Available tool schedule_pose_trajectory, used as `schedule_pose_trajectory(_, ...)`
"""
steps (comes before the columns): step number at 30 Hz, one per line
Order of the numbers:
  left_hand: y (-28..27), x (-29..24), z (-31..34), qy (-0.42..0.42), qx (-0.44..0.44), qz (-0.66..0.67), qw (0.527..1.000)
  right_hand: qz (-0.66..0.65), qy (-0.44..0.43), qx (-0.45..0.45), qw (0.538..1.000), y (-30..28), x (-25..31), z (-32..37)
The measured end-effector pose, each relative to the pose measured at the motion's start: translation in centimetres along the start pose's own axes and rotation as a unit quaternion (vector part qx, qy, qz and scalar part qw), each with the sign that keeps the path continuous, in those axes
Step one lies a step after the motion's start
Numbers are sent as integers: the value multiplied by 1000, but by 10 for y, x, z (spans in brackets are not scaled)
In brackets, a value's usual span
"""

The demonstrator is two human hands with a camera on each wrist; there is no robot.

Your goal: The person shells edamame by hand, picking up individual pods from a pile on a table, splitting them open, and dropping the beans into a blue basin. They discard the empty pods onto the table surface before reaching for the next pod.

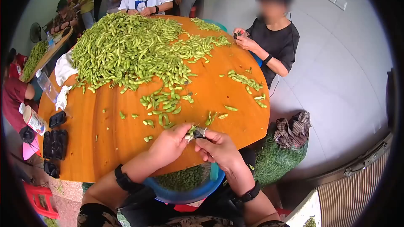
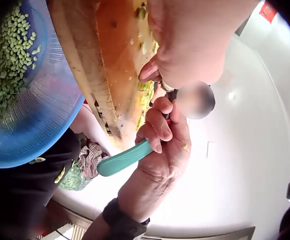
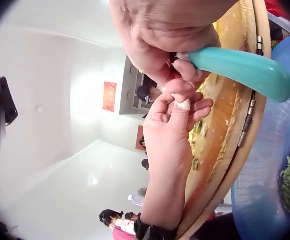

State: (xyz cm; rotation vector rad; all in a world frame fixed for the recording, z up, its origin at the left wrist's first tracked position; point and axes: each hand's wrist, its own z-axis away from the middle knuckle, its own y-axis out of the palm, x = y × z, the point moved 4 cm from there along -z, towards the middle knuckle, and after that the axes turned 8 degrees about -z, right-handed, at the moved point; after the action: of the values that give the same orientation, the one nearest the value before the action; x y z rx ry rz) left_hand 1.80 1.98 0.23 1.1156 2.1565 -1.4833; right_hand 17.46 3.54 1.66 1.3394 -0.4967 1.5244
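In the head view, my left hand pinches a green soybean pod between thumb and fingertips above the table's near edge. White wrapping covers its thumb tip in the right wrist view. My right hand meets it fingertip to fingertip, with dark and pale wrapping at its fingers. The right fingers curl round a tool with a teal handle, which sticks out below the palm; its working end is hidden between the hands. Just beyond the hands lie loose pods. Below, a blue mesh basket holds shelled green beans.
A large heap of pods covers the far side of the wooden table. Bottles and black cases line its left edge. A seated person works at the right, above a full green sack.
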Motion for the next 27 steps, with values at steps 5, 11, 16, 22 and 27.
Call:
schedule_pose_trajectory(5,-3,-12,0,16,-12,-84,996,-27,-17,-15,999,-3,-8,-3)
schedule_pose_trajectory(11,2,6,-3,-64,53,156,984,-161,14,8,987,-7,-19,-12)
schedule_pose_trajectory(16,8,17,-6,-157,84,364,914,-206,31,11,978,-3,-19,-10)
schedule_pose_trajectory(22,9,24,-4,-290,113,421,852,108,-193,-46,974,16,-15,-4)
schedule_pose_trajectory(27,0,24,-1,-288,68,388,873,125,-182,-68,973,21,-17,-10)
